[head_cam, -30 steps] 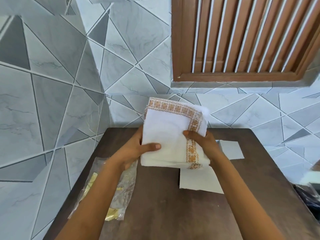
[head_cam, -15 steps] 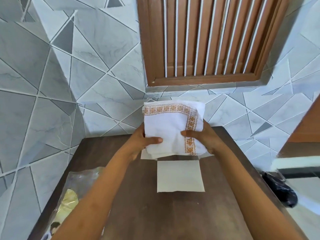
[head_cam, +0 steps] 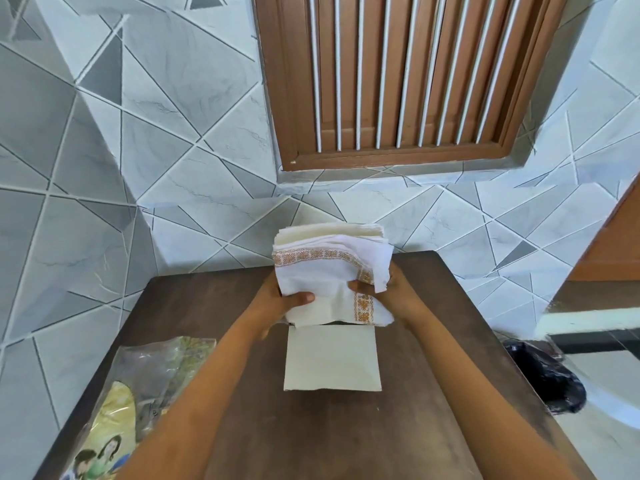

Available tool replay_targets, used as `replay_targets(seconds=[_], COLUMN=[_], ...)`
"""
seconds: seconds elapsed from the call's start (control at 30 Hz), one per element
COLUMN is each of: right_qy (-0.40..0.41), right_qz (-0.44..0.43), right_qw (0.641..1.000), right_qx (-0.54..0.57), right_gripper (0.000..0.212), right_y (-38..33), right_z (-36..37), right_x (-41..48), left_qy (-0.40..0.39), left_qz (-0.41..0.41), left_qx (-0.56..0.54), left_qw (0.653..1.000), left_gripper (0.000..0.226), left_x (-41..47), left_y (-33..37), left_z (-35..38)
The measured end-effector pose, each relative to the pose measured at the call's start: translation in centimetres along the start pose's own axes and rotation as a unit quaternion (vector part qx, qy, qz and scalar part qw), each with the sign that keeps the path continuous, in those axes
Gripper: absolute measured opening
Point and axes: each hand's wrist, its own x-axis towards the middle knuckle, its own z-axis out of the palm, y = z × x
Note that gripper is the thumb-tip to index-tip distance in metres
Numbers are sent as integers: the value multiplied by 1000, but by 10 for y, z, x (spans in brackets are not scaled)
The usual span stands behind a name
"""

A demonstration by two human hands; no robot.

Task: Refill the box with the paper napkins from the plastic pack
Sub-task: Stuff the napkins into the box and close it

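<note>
A thick stack of white paper napkins with an orange patterned border is held upright between both hands above the brown table. My left hand grips its left side, thumb across the front. My right hand grips its right side. Directly under the stack stands the pale cardboard box; its flat front face shows, and the stack's lower edge sits at the box's top opening, which is hidden. The empty clear plastic pack lies on the table's near left corner.
Grey tiled walls close in behind and left of the table. A brown louvred window sits above. A black plastic bag lies on the floor to the right of the table, near a white ledge.
The view has swung so the box sits centred under the hands. The napkin stack has tipped forward and moved down onto the top of the box, showing its layered top edge.
</note>
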Motion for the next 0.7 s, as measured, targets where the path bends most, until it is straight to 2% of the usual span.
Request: replay_targets(seconds=[0.13,0.27,0.37,0.47,0.53,0.6,0.7], right_qy=[-8,-36,-110,-204,-230,-228,-175], right_qz=[21,38,10,66,86,85,95], right_qw=[999,998,992,971,959,957,956], right_qx=[-27,-38,-62,-110,-139,-158,-214], right_gripper=[52,51,47,49,52,46,35], right_y=[18,14,3,3,7,6,9], right_z=[3,4,-3,-21,-31,-31,-25], right_x=[2,4,2,-5,-9,-7,-2], left_qy=[10,33,34,44,40,33,50], left_qz=[26,32,23,27,33,38,39], left_qx=[53,56,60,72,67,63,79], left_qw=[998,997,997,996,996,997,995], left_gripper=[61,71,57,46,46,43,41], left_x=[0,-1,-3,-3,0,-1,5], left_y=[-2,-8,-8,-4,-6,-3,-8], left_z=[-3,-4,-4,-5,-4,-2,-3])
